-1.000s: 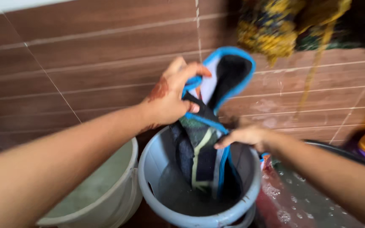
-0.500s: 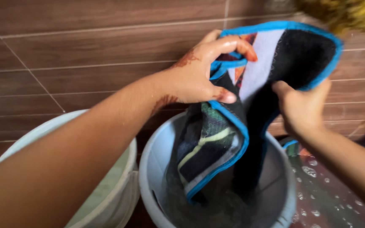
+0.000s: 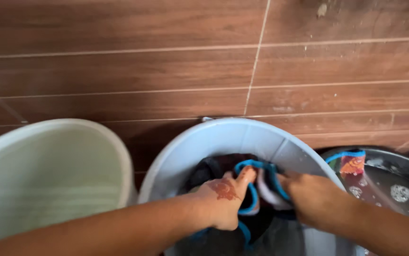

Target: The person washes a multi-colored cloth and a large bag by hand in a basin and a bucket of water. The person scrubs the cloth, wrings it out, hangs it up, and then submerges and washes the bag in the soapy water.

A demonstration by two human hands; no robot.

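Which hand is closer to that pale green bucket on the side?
The left hand. It is in the grey bucket on the blue-edged cloth, next to the pale green bucket. The right hand grips the cloth farther away.

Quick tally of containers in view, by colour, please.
Pale green bucket: 1
Grey-blue bucket: 1, with both hands inside on the blue-trimmed dark cloth
Dark metal basin: 1
Total: 3
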